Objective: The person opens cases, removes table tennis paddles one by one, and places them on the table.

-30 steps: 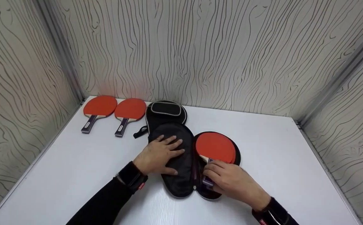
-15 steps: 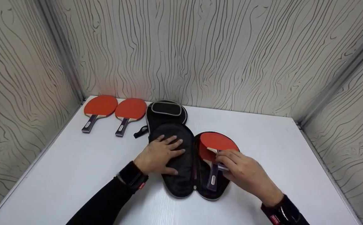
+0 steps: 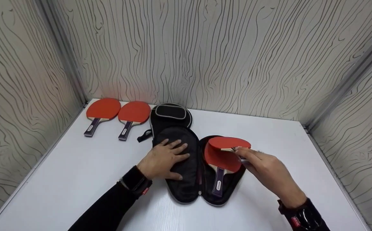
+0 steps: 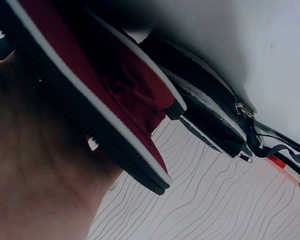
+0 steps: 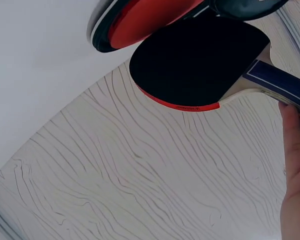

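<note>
My left hand lies with fingers spread on the black flap of an unzipped paddle case. In the left wrist view the case's dark red lining shows beside the palm. By its handle, my right hand grips a table tennis paddle, tilted above the case's right half. That paddle's black face shows in the right wrist view. Beneath it a second table tennis paddle, red side up, lies inside the case, its purple handle toward me.
Two more red paddles, one at the far left and one beside it, lie on the white table. Another black case with a strap sits at the back, partly under the unzipped case's flap. Patterned walls enclose the table.
My right hand has lifted the upper paddle by its handle and moved right and up, tilting it and uncovering the paddle below. The left hand has stayed on the flap.
</note>
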Tool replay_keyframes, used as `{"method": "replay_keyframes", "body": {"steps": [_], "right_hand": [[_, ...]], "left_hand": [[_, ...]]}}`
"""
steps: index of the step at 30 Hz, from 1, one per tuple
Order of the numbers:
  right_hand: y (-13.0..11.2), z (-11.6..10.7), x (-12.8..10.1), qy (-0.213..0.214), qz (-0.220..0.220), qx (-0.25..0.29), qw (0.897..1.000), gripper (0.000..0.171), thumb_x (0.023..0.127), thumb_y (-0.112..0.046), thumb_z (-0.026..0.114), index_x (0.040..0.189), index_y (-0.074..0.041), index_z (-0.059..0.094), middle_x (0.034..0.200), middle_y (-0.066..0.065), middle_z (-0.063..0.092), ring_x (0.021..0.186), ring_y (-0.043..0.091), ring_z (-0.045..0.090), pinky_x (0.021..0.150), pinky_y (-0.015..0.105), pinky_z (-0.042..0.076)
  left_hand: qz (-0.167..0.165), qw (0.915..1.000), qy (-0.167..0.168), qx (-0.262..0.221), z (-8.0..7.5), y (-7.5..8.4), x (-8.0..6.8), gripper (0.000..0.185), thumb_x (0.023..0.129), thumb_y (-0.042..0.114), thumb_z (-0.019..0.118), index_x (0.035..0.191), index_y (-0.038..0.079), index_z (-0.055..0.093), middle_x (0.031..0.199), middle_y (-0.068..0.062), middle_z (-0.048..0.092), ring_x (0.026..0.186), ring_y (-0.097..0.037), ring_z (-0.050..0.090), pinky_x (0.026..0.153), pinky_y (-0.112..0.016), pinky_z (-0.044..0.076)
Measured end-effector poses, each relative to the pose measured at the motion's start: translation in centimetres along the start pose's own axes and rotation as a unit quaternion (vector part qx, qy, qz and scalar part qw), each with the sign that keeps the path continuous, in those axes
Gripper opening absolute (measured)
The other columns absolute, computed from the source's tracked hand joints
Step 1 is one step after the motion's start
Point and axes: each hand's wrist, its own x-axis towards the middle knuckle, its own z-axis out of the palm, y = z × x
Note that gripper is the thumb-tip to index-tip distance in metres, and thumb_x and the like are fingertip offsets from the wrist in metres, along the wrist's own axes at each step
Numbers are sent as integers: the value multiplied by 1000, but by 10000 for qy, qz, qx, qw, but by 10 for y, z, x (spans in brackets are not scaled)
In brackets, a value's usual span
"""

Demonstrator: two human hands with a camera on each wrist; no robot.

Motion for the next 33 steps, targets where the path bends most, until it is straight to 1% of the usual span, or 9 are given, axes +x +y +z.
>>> {"method": "replay_keyframes", "body": {"steps": [5,10,15,17,20,24,30,31,33], "right_hand": [[9,-11,-1,92,121,-25,9999,66,68,8,106,128,-10,84,125,6,91,103,26,91,81,39,73],[19,-22,-4,214,386,-88,9990,65,66,12,104,123,-10,84,124,6,91,101,27,91,80,40,72],[33,-28,-11,414,565,-89,9975,67,63,13,104,123,-10,84,122,5,92,97,27,90,83,30,72],[38,-30,-14,450,644,-104,9969,69,62,14,105,124,-10,84,121,5,92,95,28,90,84,28,71],[46,-32,-19,443,752,-219,9959,72,61,15,105,126,-10,84,117,6,92,94,29,90,79,35,71],[55,-34,-24,438,913,-390,9941,69,63,15,105,125,-10,85,112,8,92,94,32,90,76,43,70],[69,-33,-33,413,1239,-427,9905,61,70,14,104,123,-9,86,116,7,92,98,34,90,87,28,70],[71,-33,-35,402,1286,-440,9899,60,70,14,104,123,-9,86,116,8,92,98,35,90,88,27,70],[75,-33,-38,359,1388,-481,9885,60,71,16,103,123,-8,85,116,9,92,99,36,90,87,32,70]], "left_hand": [[0,10000,-3,-45,0,0,0,86,104,76,75,176,32,57,189,-1,47,180,-27,41,146,-57,40],[-2,10000,-68,48,1,-1,1,86,105,78,73,176,34,56,190,0,45,180,-27,40,146,-57,40],[-9,9999,-115,58,3,-2,1,87,105,79,72,177,34,56,190,1,44,180,-27,39,146,-56,39],[-8,9999,-114,34,3,-2,0,86,105,79,72,177,34,56,190,0,45,180,-27,39,146,-56,40],[5,10000,-72,32,3,-2,-1,86,105,78,72,176,33,56,190,0,46,180,-27,40,145,-56,41],[19,10000,-22,58,3,-2,-1,85,105,78,73,176,33,57,189,0,47,179,-27,42,145,-56,42],[37,9999,7,105,2,-1,0,85,105,78,73,176,34,58,189,0,48,179,-27,42,145,-56,41],[40,9999,3,101,2,-1,0,85,105,78,72,176,34,57,189,0,47,179,-27,42,145,-56,41],[48,9999,-5,92,1,-2,0,85,105,78,72,176,34,57,189,0,47,180,-27,41,146,-56,41]]}}
